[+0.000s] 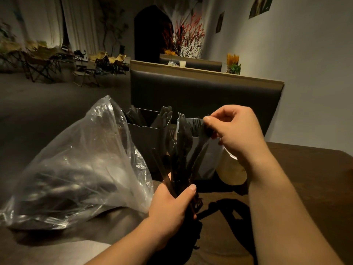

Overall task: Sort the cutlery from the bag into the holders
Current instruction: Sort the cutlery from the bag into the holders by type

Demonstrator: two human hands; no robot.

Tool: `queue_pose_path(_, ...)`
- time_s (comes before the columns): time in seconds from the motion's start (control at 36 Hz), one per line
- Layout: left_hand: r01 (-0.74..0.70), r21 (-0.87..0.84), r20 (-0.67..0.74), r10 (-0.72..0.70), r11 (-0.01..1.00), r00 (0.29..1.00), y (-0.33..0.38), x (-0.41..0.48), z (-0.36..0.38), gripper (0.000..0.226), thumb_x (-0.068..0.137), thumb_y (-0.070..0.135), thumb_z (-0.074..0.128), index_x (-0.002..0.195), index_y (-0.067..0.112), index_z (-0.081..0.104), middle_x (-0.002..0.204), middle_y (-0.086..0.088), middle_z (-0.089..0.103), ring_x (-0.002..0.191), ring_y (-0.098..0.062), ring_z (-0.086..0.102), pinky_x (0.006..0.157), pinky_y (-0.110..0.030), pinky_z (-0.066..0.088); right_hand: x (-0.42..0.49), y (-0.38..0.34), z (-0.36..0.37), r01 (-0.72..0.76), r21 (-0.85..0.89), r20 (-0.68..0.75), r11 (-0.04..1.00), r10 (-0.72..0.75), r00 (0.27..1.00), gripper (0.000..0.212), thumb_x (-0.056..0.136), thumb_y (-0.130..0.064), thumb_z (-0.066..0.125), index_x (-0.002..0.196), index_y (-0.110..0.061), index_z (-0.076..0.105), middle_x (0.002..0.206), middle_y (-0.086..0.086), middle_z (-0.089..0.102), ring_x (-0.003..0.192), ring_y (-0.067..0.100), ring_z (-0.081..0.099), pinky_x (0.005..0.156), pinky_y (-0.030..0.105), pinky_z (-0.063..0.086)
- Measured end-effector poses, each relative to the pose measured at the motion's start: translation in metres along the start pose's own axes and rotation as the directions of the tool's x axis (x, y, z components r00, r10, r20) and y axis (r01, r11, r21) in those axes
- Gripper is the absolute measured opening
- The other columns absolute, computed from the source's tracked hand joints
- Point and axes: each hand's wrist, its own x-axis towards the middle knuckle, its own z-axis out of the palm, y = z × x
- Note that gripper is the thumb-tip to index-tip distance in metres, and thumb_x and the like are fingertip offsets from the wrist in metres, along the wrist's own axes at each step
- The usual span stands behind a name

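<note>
My left hand (172,205) grips a bundle of dark plastic cutlery (181,150) that fans upward in front of the holders. My right hand (233,129) pinches the top end of one dark piece (200,142) from that bundle, just in front of the white holder (212,161), which has forks standing in it. A darker metal holder (147,134) to its left carries more dark cutlery in two compartments. On the left lies the clear plastic bag (80,173), with dark cutlery inside.
A brown table (305,178) carries everything. A pale rounded object (232,173) sits right of the white holder, partly behind my right forearm. A dark padded bench back (206,92) rises behind the holders. Folding chairs stand far off at the left.
</note>
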Motion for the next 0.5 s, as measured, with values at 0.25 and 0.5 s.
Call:
queue_pose_path(0.25,-0.028,0.106,-0.013,0.030,0.994,0.999,-0.012,0.006,-0.003,0.011,0.082,0.039,0.075,0.090,0.035,0.067,0.072,0.006,0.069,0.073,-0.026,0.068,0.076,-0.053,0.059,0.006,0.003,-0.019,0.109,0.191,-0.219,0.975,-0.066,0.973,0.011,0.093,-0.012,0.068,0.089,-0.021,0.072,0.085,-0.004,0.072,0.079,0.009,0.072,0.064,0.021,0.059)
queue_pose_path(0.5,-0.024,-0.010,-0.082,0.023,1.000,0.996,-0.011,0.004,0.002,0.014,0.094,0.016,0.066,0.092,0.009,0.054,0.055,-0.008,0.057,0.049,-0.030,0.058,0.056,-0.037,0.049,0.018,0.018,-0.048,0.372,0.011,-0.755,0.928,-0.236,0.612,0.008,0.095,-0.022,0.065,0.098,-0.017,0.070,0.089,-0.005,0.071,0.084,0.011,0.072,0.067,0.031,0.062)
